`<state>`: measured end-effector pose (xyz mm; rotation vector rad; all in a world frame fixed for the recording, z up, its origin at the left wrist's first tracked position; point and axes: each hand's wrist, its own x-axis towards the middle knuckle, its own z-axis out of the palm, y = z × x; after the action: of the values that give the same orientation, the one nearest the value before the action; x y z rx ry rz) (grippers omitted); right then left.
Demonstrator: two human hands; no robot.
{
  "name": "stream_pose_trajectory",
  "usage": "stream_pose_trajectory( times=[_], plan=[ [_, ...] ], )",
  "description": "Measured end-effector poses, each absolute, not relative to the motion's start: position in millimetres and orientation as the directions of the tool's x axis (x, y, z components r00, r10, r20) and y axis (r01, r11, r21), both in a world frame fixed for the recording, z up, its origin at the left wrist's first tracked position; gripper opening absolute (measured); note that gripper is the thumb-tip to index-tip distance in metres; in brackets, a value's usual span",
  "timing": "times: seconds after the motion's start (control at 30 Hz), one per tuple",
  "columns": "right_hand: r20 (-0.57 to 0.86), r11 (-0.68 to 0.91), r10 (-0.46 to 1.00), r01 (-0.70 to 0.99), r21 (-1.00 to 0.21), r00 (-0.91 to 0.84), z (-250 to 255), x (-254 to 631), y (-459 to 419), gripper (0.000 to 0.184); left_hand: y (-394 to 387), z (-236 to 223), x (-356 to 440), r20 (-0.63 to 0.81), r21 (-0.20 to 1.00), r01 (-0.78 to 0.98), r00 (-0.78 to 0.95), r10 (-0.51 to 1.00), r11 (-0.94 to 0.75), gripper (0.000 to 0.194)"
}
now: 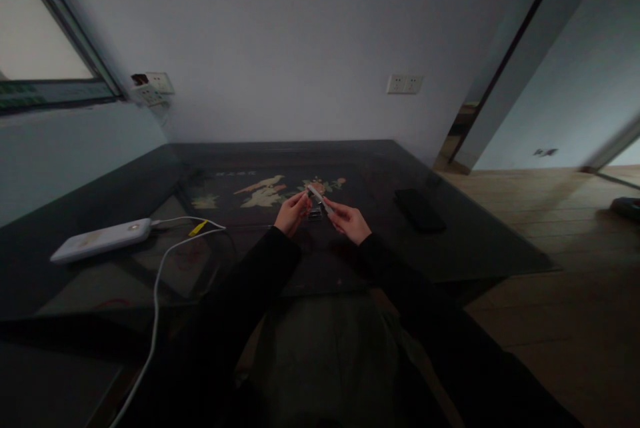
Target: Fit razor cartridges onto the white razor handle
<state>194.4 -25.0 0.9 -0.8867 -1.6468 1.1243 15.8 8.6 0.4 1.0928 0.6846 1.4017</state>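
Note:
My left hand (293,215) is pinched closed over the table's middle, its fingertips at the upper end of a slim pale strip-like object (317,195). What the left fingers hold is too small to make out. My right hand (351,223) grips the lower end of that strip between thumb and fingers. The strip slants down from upper left to lower right. Just below, between the two hands, a small dark object with shiny edges (315,215) shows on the tabletop; its kind is unclear.
The dark glossy table (480,248) bears a printed bird-and-flower picture (263,191). A white power bank (103,240) with a white cable (160,275) and yellow tag (199,228) lies left. A black phone-like slab (419,210) lies right. Wall sockets (405,85) are behind.

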Motion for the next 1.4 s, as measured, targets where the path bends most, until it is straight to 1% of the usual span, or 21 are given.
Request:
stream_pose_trajectory(
  times=[0.23,0.37,0.4,0.43,0.47,0.53,0.6,0.7,0.83,0.97,1.13,1.17,1.2,1.3,1.33,1.4],
  plan=[
    [0.356,0.392,0.905,0.133,-0.910,-0.233,-0.7,195.7,-17.9,0.054,9.4,1.2,17.4,0.218,0.886,-0.436,0.093,0.971,-0.157,0.044],
    [0.382,0.401,0.914,0.158,-0.902,-0.138,-2.1,195.4,-5.7,0.053,8.1,3.1,17.3,0.211,0.889,-0.430,0.076,0.974,-0.159,0.045],
    [0.372,0.385,0.923,0.219,-0.897,-0.102,-2.2,195.5,-1.8,0.053,8.2,3.2,17.2,0.207,0.891,-0.425,0.070,0.976,-0.159,0.044],
    [0.355,0.356,0.933,0.317,-0.879,-0.064,-2.2,195.7,1.9,0.052,8.4,3.0,17.2,0.202,0.895,-0.417,0.065,0.977,-0.157,0.043],
    [0.337,0.316,0.941,0.435,-0.843,-0.029,-2.1,196.1,5.3,0.050,8.7,2.6,17.2,0.196,0.899,-0.409,0.061,0.979,-0.155,0.042],
    [0.314,0.227,0.949,0.643,-0.731,0.022,-2.1,197.1,10.2,0.044,9.7,1.4,17.5,0.188,0.908,-0.391,0.057,0.981,-0.151,0.042],
    [0.300,0.171,0.953,0.747,-0.643,0.040,-2.6,198.0,11.9,0.037,10.8,-0.2,18.1,0.187,0.915,-0.373,0.057,0.981,-0.153,0.042],
    [0.265,0.115,0.963,0.823,-0.557,0.045,-4.6,197.4,10.0,0.032,12.5,-3.0,19.3,0.195,0.926,-0.341,0.056,0.979,-0.165,0.043],
    [0.223,0.066,0.974,0.890,-0.451,0.041,-7.2,194.0,6.5,0.029,14.1,-6.8,20.9,0.215,0.938,-0.290,0.061,0.975,-0.188,0.044],
    [0.229,0.067,0.973,0.913,-0.402,0.030,-6.7,193.0,3.7,0.027,13.4,-8.2,21.9,0.241,0.948,-0.234,0.088,0.966,-0.215,0.044],
    [0.318,0.123,0.948,0.908,-0.400,0.012,1.1,195.3,-0.6,0.026,11.7,-5.7,22.0,0.285,0.952,-0.150,0.119,0.951,-0.267,0.043],
    [0.349,0.164,0.937,0.882,-0.442,0.001,2.7,195.2,-0.7,0.026,11.5,-5.1,22.1,0.297,0.951,-0.129,0.123,0.947,-0.281,0.043],
    [0.379,0.220,0.925,0.830,-0.512,-0.012,4.0,194.9,-0.3,0.026,11.3,-4.7,22.2,0.309,0.949,-0.106,0.127,0.942,-0.297,0.043],
    [0.418,0.371,0.907,0.568,-0.735,-0.051,4.2,191.9,3.0,0.027,9.3,-4.8,22.6,0.360,0.932,-0.013,0.125,0.924,-0.362,0.041],
    [0.409,0.386,0.910,0.494,-0.779,-0.066,3.1,190.5,4.4,0.030,8.2,-5.2,22.6,0.382,0.921,0.026,0.120,0.916,-0.388,0.040],
    [0.368,0.374,0.924,0.430,-0.822,-0.101,-0.3,188.2,6.8,0.040,5.7,-6.2,22.2,0.427,0.893,0.106,0.113,0.897,-0.438,0.040]
  ],
)
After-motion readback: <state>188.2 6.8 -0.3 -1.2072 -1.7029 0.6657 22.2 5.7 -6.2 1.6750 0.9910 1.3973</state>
